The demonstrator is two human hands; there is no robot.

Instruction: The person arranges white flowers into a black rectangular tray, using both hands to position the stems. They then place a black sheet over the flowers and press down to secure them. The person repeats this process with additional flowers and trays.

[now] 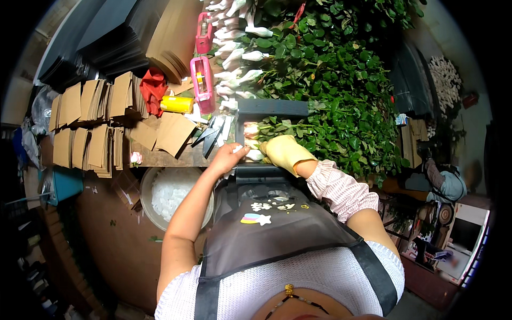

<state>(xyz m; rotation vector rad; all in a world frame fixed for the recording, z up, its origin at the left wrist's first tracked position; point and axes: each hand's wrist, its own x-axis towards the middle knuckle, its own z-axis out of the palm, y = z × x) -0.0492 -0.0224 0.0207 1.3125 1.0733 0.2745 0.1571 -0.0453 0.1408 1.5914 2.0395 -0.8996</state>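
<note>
Several pale pink roses (250,131) lie heads to the left in a dark tray (272,108) at the table's front edge, their leafy stems running right. My right hand (286,153), in a yellow glove, is closed around a rose just behind its whitish head (255,155). Left of that head my bare left hand (231,159) has thumb and fingers pinched on a small white piece (238,150), whose exact kind I cannot make out. Dark scissors (210,137) lie beside my left hand.
Sleeved white buds (230,53) and leafy stems (330,74) fill the far side. Pink tape dispensers (202,85), a yellow roll (177,104), a red cloth (153,90) and cardboard pieces (98,146) lie left. A tub (146,197) of white pieces stands below.
</note>
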